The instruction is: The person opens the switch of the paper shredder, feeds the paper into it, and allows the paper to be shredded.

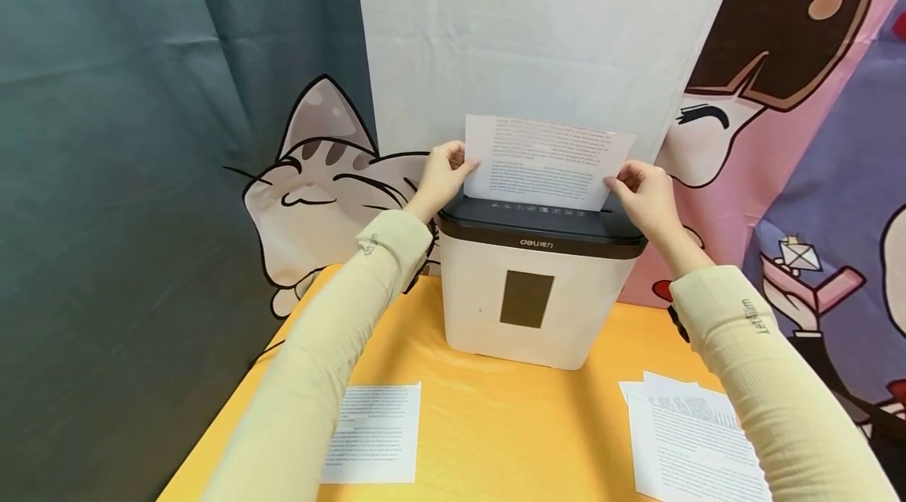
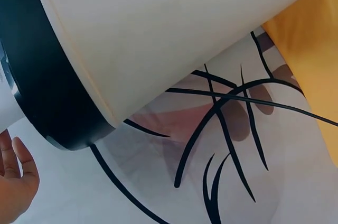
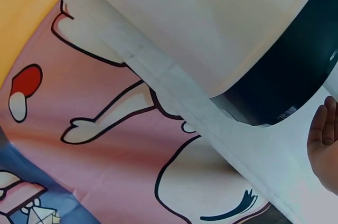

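Note:
A printed sheet of paper [image 1: 541,164] stands upright with its lower edge at the top slot of a white paper shredder [image 1: 467,297] with a dark lid. My left hand [image 1: 442,175] pinches the sheet's left edge between thumb and fingers. At the opposite edge, my right hand [image 1: 642,191] pinches the paper the same way. The left wrist view catches part of the left hand [image 2: 16,179] beside the shredder's dark lid [image 2: 47,86]. In the right wrist view, the right hand [image 3: 325,145] shows at the far right, just past the lid.
The shredder stands on a yellow table [image 1: 510,423]. One printed sheet [image 1: 378,435] lies at the front left, partly behind the left sleeve. Several printed sheets [image 1: 694,439] overlap at the front right. Behind hang a white cloth [image 1: 552,30] and cartoon-printed curtains [image 1: 715,234].

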A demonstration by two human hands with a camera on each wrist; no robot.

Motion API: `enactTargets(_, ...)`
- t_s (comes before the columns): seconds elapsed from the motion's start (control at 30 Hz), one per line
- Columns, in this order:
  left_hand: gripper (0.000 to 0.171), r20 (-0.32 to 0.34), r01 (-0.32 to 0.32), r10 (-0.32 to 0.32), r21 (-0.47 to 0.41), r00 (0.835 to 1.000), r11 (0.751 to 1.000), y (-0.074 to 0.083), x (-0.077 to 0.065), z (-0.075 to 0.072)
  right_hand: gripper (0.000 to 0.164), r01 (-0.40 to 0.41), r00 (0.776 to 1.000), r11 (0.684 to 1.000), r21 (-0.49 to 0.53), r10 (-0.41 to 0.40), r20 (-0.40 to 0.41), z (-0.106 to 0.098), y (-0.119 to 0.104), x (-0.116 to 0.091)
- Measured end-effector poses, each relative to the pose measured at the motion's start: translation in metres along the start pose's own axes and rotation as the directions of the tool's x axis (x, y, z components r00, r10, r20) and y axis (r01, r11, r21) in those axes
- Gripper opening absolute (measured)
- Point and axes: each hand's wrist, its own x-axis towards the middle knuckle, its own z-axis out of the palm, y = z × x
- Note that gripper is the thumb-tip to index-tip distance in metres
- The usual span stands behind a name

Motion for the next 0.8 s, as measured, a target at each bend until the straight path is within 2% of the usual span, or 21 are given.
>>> enactTargets(0.2, 0.017, 0.007, -0.017, 0.016, 0.055, 1.0, 0.998, 0.003, 0.002, 0.004, 0.015, -0.014, 1.0, 1.0, -0.011, 0.013, -0.028, -0.002, 0.004, -0.001)
enactTargets(0.33, 0.015, 0.004, -0.031, 0.031, 0.057, 1.0, 0.998, 0.002, 0.001, 0.005, 0.015, -0.024, 0.999, 1.0, -0.011, 0.024, -0.032, -0.002, 0.005, -0.001)
enactTargets(0.53, 0.014, -0.006, 0.004, -0.004, 0.104, 1.0, 0.995, -0.003, -0.002, 0.008, 0.014, -0.055, 0.998, 0.998, -0.02, 0.054, -0.03, 0.002, 0.006, -0.004)
enactTargets(0.8, 0.015, 0.011, 0.025, -0.027, 0.133, 1.0, 0.991, -0.009, -0.006, 0.01, 0.018, -0.085, 0.994, 0.996, 0.027, 0.087, -0.073, 0.01, 0.004, -0.007)
